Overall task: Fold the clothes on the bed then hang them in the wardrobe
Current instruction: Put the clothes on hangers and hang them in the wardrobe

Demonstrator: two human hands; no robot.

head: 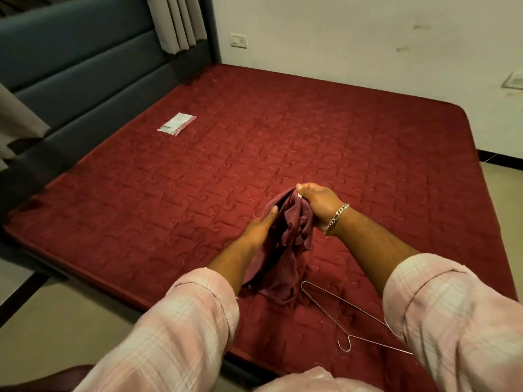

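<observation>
A maroon garment [285, 250] hangs bunched between my hands above the near part of the red mattress [254, 142], its lower end resting on the mattress. My right hand [319, 205] grips the garment's top edge, fingers curled round the cloth. My left hand [261, 224] lies along the garment's left side with the thumb on the cloth; its fingers are hidden behind the fabric. A thin wire hanger [339, 315] lies flat on the mattress just right of the garment, hook toward the near edge, partly under my right sleeve.
A small plastic packet [177, 124] lies on the mattress near the dark padded headboard [85, 66] at the left. Curtains [178, 21] hang at the back. A wall socket [239, 41] is on the far wall. Tiled floor shows beside the bed.
</observation>
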